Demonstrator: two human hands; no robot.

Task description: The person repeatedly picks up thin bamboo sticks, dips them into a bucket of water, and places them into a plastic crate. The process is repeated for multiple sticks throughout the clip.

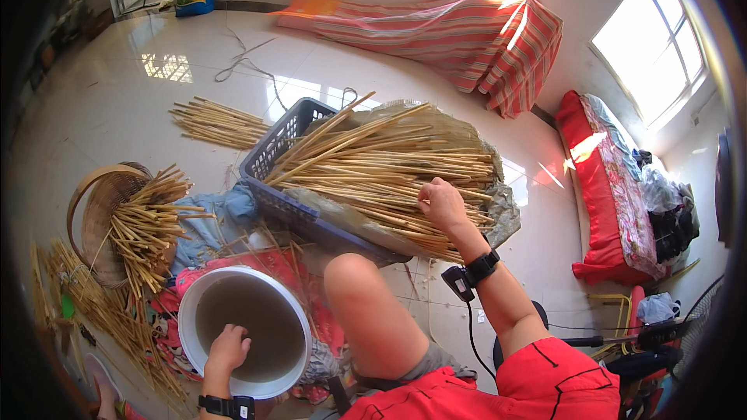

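My left hand (229, 347) is over the murky water in a white plastic bucket (185, 326); its fingers are slightly curled, and I cannot tell whether it holds anything. My right hand (442, 203) is over long peeled plant stalks (385, 166), its fingers bent towards the thumb; whether a stalk is between them cannot be told. The stalks lie lengthwise on a woven plastic sack (467, 125) in a dark blue-grey plastic basket (286, 204). Left of the bucket's far side, a wicker basket (96, 227) lies tilted with a bunch of shorter stalks (143, 221) in it.
More stalks (219, 122) lie on the tiled floor behind the plastic basket, and a heap of stalks (93, 297) is at the left. Blue cloth (216, 221) and red patterned cloth (274, 268) are near the bucket. Another person's foot (105, 385) shows at lower left.
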